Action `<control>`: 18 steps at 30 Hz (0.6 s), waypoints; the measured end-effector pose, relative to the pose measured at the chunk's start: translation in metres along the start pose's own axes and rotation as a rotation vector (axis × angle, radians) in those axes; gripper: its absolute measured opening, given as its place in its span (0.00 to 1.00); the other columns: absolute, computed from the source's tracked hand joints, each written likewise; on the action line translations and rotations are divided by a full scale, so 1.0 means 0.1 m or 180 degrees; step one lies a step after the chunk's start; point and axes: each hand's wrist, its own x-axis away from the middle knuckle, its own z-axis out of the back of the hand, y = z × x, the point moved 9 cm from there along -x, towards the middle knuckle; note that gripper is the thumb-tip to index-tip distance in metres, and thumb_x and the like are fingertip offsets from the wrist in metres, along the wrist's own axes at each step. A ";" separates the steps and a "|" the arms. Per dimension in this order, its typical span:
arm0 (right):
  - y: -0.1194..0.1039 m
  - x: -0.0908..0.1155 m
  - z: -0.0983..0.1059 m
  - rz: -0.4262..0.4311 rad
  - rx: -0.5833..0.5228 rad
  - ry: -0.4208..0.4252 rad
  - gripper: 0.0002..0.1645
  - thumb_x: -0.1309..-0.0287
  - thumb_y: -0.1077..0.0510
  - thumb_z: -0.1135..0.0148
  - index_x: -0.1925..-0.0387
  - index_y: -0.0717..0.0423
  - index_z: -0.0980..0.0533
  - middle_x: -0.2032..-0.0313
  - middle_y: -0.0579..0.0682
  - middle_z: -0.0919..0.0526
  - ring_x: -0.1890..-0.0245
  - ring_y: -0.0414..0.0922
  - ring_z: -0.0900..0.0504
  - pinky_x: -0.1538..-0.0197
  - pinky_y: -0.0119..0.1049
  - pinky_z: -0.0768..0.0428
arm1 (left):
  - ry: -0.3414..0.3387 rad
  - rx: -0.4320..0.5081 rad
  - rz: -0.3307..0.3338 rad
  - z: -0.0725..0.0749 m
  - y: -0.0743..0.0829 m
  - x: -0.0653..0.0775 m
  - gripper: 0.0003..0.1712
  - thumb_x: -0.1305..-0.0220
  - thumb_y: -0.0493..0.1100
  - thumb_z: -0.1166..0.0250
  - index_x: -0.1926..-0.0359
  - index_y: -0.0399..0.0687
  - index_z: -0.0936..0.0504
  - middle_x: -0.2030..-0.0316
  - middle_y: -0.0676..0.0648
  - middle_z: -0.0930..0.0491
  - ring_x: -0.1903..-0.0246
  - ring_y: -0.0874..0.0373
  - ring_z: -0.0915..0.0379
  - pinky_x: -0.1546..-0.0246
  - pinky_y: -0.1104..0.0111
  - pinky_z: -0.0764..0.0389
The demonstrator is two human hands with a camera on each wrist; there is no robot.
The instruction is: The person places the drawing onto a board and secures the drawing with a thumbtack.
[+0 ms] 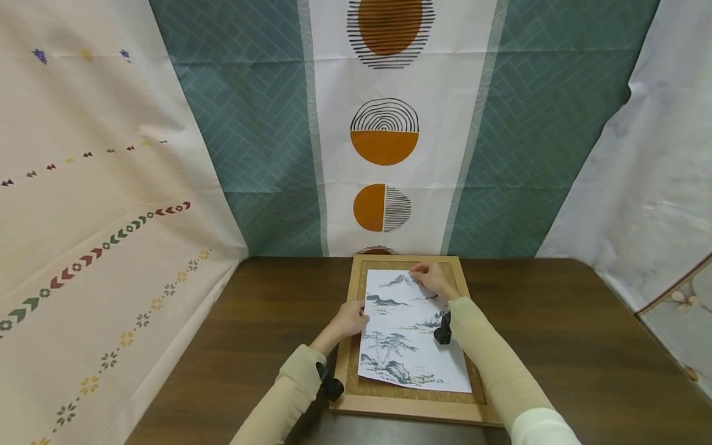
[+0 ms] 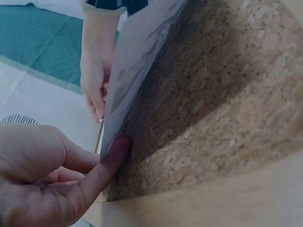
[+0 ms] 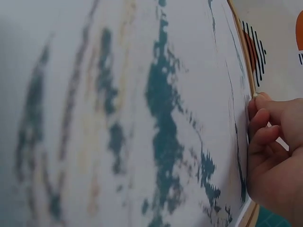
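Observation:
A white sheet of paper (image 1: 389,318) printed with an ink landscape of mountains and trees lies over a wood-framed cork board (image 1: 378,388). My left hand (image 1: 349,318) pinches the sheet's left edge, one finger between paper and cork. In the left wrist view that edge of the paper (image 2: 137,66) stands lifted off the cork (image 2: 213,104). At the sheet's upper right corner, my right hand (image 1: 435,279) has curled fingers and pinches a small whitish push pin (image 3: 256,95), mostly hidden by the fingertips.
The board lies on a dark brown wooden table (image 1: 534,334), its far side close to a hanging cloth (image 1: 389,80) with orange circles and green panels. Pale patterned cloth (image 1: 111,204) hangs on the left, and white cloth (image 1: 656,185) on the right.

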 end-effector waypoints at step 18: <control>0.02 -0.05 0.02 -0.0404 0.0152 0.0360 0.13 0.38 0.56 0.38 0.58 0.62 0.16 0.77 0.46 0.19 0.78 0.38 0.28 0.72 0.30 0.30 | 0.0108 -0.0199 -0.0080 -0.02 0.02 -0.03 0.28 0.34 0.31 0.47 0.34 0.23 0.37 0.88 0.55 0.45 0.88 0.63 0.49 0.84 0.72 0.42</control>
